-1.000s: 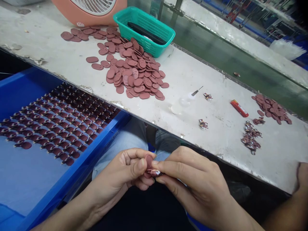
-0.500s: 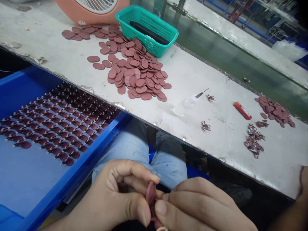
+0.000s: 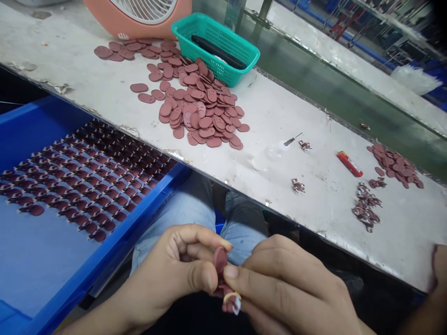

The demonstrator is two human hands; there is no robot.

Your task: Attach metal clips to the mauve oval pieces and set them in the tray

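Note:
Above my lap, my left hand (image 3: pixel 167 274) pinches a reddish-brown oval disc (image 3: pixel 220 258) between thumb and fingers. My right hand (image 3: pixel 289 284) is closed beside it, its thumb pressing at a small figurine (image 3: pixel 230 302) in brown, white and yellow. Figurine and disc touch, but my fingers cover where they meet. On the bench ahead lies a large heap of similar oval discs (image 3: pixel 195 102). To the left, a blue tray (image 3: pixel 45 260) holds rows of discs with small figures on them.
A teal basket (image 3: pixel 240 77) with a black object stands behind the heap, near a pink fan (image 3: pixel 139 25). Toward the right lie a needle-tipped bottle (image 3: pixel 268 157), loose figurines (image 3: pixel 365 204), a red lighter (image 3: pixel 349 164) and a smaller disc pile (image 3: pixel 396 165). Another person's arm (image 3: pixel 438 284) shows at right.
Both hands have risen slightly, still holding the disc and figurine. More of the figurine now shows below my right thumb. The view has shifted a little.

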